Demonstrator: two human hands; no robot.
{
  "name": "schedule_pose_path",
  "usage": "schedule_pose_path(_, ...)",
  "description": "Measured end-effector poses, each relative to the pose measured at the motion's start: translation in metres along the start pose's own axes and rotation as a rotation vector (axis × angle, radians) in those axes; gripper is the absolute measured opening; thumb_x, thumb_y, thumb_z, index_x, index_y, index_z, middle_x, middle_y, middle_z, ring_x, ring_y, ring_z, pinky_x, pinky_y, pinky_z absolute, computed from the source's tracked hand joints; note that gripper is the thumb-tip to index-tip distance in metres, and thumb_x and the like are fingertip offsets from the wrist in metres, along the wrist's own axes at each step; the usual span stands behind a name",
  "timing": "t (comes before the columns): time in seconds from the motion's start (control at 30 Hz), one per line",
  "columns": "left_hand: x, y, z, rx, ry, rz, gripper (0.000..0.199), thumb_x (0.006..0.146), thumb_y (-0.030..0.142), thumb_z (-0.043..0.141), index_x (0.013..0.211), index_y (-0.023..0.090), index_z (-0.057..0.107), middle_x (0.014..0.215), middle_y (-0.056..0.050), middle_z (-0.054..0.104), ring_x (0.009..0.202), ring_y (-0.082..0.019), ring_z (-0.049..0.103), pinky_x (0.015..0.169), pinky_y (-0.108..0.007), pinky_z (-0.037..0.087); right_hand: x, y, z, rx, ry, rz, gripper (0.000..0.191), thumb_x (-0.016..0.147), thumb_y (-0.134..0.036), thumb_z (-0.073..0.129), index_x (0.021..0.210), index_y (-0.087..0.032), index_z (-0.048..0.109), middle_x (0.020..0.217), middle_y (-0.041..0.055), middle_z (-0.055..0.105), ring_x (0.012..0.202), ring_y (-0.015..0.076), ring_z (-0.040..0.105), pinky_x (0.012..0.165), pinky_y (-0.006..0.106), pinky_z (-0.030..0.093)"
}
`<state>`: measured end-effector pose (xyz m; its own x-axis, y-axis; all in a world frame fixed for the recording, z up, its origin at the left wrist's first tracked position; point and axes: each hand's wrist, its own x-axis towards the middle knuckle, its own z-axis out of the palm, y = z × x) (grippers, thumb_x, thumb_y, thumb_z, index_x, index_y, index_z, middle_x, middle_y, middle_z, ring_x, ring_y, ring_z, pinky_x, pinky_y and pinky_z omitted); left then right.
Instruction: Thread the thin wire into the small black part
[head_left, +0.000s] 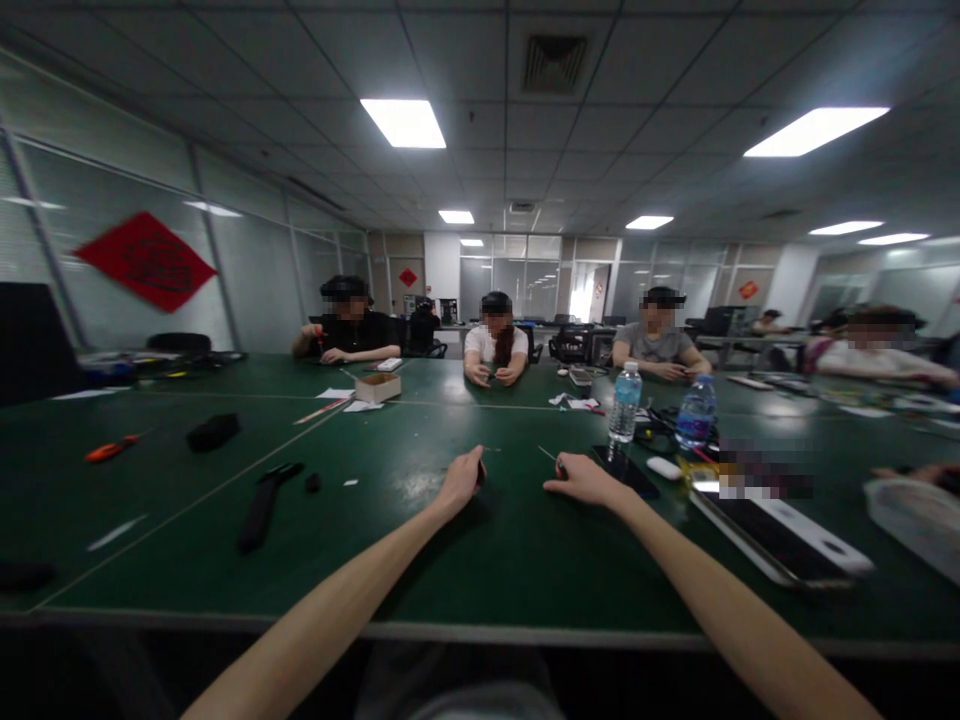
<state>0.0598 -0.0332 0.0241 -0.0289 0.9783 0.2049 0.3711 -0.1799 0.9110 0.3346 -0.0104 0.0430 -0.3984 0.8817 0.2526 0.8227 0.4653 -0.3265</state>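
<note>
Both forearms reached forward, low over the dark green surface, with the hands held slightly apart. The left hand curled around a small dark object. The right hand pinched a small dark-red piece, and a thin pale wire appeared to extend from it. A black smartphone lay just beyond the right hand, and a small black piece sat well left of the left hand.

The person's own body shows as a long, slender bare left forearm and right forearm, narrowing to a bare left hand and right hand, with a dim grey garment along the lower edge between them
</note>
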Motion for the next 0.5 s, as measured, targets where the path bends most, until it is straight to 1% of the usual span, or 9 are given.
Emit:
schedule_pose_path(0.13, -0.003, 0.002, -0.001, -0.029, -0.064, 0.050, 0.036, 0.083, 0.042, 0.031, 0.073, 0.016, 0.053, 0.056, 0.000, 0.049, 0.047, -0.011, 0.046, 0.044, -0.021, 0.033, 0.000, -0.005, 0.005, 0.089, 0.037, -0.070, 0.022, 0.064, -0.030, 0.071, 0.077, -0.018, 0.058, 0.073, 0.0015, 0.059, 0.064, 0.0148, 0.054, 0.058, 0.023, 0.038)
schedule_pose_path(0.23, -0.006, 0.003, 0.002, -0.049, -0.106, 0.058, 0.026, 0.083, 0.039, 0.036, 0.083, 0.017, 0.051, 0.058, 0.002, 0.048, 0.047, -0.009, 0.044, 0.044, -0.020, 0.033, -0.001, -0.015, 0.004, 0.137, 0.103, -0.109, 0.018, 0.064, -0.016, 0.066, 0.080, -0.017, 0.058, 0.077, 0.0011, 0.060, 0.068, 0.0142, 0.054, 0.061, 0.023, 0.039)
schedule_pose_path(0.33, -0.010, 0.006, 0.006, -0.018, -0.154, 0.126, 0.028, 0.083, 0.042, 0.040, 0.091, 0.017, 0.049, 0.064, 0.002, 0.051, 0.048, -0.008, 0.044, 0.045, -0.019, 0.034, -0.003, -0.030, 0.004, 0.223, 0.162, -0.139, 0.017, 0.065, -0.011, 0.058, 0.081, -0.017, 0.057, 0.081, 0.0011, 0.060, 0.071, 0.0134, 0.054, 0.064, 0.024, 0.040)
schedule_pose_path(0.43, -0.017, 0.010, 0.008, 0.050, -0.209, 0.245, 0.033, 0.081, 0.046, 0.045, 0.098, 0.017, 0.050, 0.073, 0.000, 0.056, 0.053, -0.009, 0.048, 0.049, -0.019, 0.036, -0.007, -0.047, 0.008, 0.318, 0.201, -0.177, 0.014, 0.065, -0.012, 0.055, 0.079, -0.017, 0.053, 0.080, 0.0003, 0.060, 0.066, 0.0122, 0.053, 0.063, 0.023, 0.040)
schedule_pose_path(0.5, -0.021, 0.011, 0.009, 0.082, -0.264, 0.306, 0.037, 0.080, 0.047, 0.047, 0.101, 0.017, 0.050, 0.076, -0.001, 0.058, 0.053, -0.009, 0.049, 0.049, -0.020, 0.037, -0.009, -0.059, 0.014, 0.374, 0.236, -0.213, 0.012, 0.066, -0.014, 0.055, 0.077, -0.017, 0.050, 0.080, 0.0001, 0.061, 0.066, 0.0119, 0.053, 0.063, 0.024, 0.041)
